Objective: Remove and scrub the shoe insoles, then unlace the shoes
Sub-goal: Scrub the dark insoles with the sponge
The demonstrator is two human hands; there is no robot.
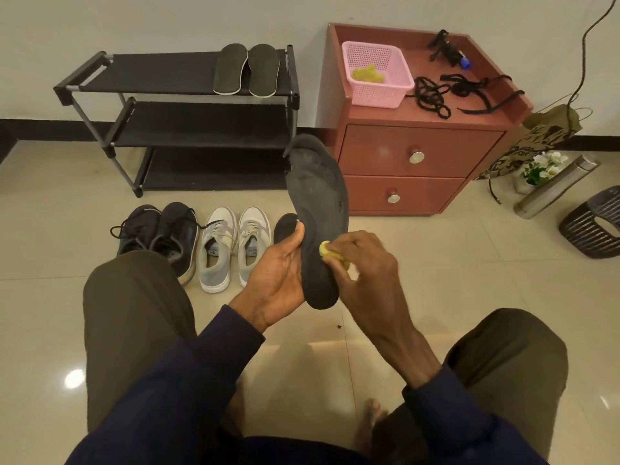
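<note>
Right hand [360, 263] rubs yellow cloth [330, 251] on held insole [317, 203]

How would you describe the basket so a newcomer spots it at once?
Find the reddish two-drawer cabinet right of the black shoe rack. On its top, at the left, sits the basket beside loose black laces; it alone is pink latticed plastic, holding something yellow-green.
</note>
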